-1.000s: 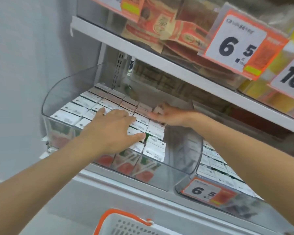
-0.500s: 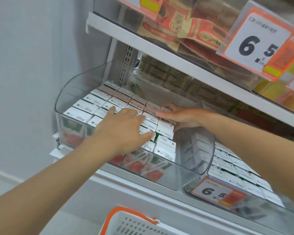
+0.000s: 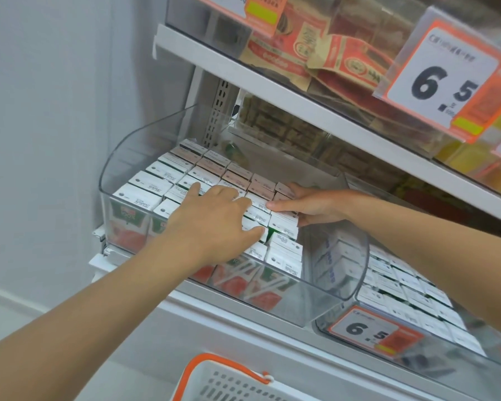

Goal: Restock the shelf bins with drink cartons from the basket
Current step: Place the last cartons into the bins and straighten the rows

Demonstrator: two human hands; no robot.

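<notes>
The left hand [image 3: 214, 224] lies spread flat on the cartons [image 3: 154, 186] in the bin [image 3: 334, 285]. I cannot tell the grip of the right hand [image 3: 315, 205]. The cartons are likely light, stiff boxes; pinch opposite sides.

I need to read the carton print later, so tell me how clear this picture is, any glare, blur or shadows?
Head view: soft, even light, no hard shadows; the clear bin's curved side wall carries pale reflections veiling what's behind it; print on the drink cartons' tops is too soft to read; the large 6.5 price tag reads plainly.
</notes>
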